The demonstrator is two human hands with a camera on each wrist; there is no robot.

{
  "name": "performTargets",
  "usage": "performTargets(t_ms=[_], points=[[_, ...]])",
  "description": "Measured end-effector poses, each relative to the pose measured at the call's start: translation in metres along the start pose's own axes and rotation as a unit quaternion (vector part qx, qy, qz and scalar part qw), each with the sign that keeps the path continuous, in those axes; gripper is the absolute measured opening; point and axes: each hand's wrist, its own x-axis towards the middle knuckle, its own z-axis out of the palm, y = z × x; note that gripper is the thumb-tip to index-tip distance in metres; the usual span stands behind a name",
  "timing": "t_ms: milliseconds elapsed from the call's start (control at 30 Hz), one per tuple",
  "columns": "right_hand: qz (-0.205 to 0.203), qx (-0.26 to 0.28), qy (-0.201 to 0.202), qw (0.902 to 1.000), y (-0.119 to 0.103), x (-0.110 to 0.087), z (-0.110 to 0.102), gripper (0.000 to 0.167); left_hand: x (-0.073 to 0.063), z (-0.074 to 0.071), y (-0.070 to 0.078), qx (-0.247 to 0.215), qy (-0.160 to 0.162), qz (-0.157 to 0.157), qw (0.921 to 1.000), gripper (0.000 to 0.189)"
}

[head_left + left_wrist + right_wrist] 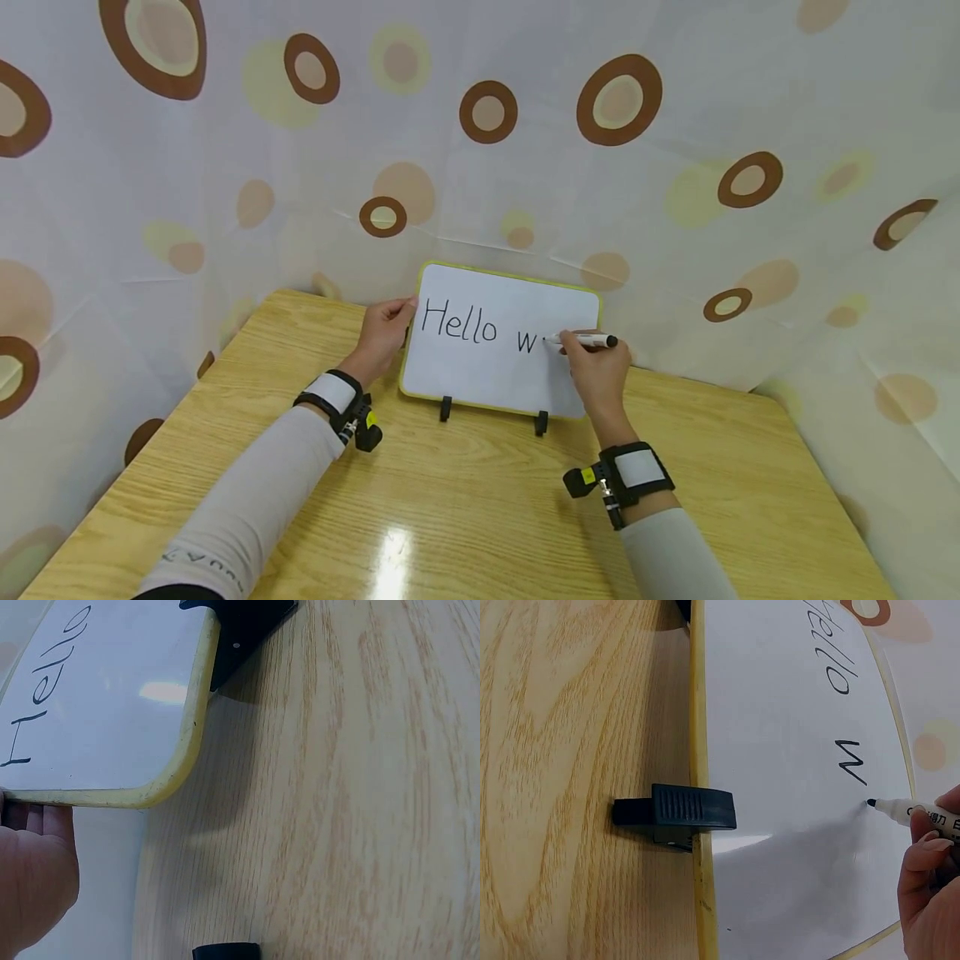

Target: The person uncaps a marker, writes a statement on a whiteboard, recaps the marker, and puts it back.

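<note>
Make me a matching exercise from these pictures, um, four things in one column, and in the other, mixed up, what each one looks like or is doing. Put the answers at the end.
Column one:
1. Left hand
2. Right hand
3. Board
4. Table

Column two:
A. White, yellow-rimmed
B. Wood-grained
C. Grips the marker
D. Grips the board at its side

Right pairs: 1-D, 2-C, 3-A, 4-B.

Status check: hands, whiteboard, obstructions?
Left hand holds whiteboard by left edge. Right hand grips whiteboard marker, tip just right of "Hello w". No obstruction seen.
</note>
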Motion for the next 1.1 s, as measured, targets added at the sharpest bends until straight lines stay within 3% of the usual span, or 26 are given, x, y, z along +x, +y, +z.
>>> performTargets(t_ms=[767,1100], points=[[0.006,-0.023,-0.039,0.999,-0.0026,-0.0059,0.0016,0.015,-0.0016,-0.0041,0.0026,-0.001,-0.003,0.009,1.0,0.039],[0.012,-0.042,-0.023,0.9988,-0.0027,-0.0036,-0.0038,0.014,0.002,-0.0064,0.0006,-0.002,-0.008,0.002,1.0,0.039]])
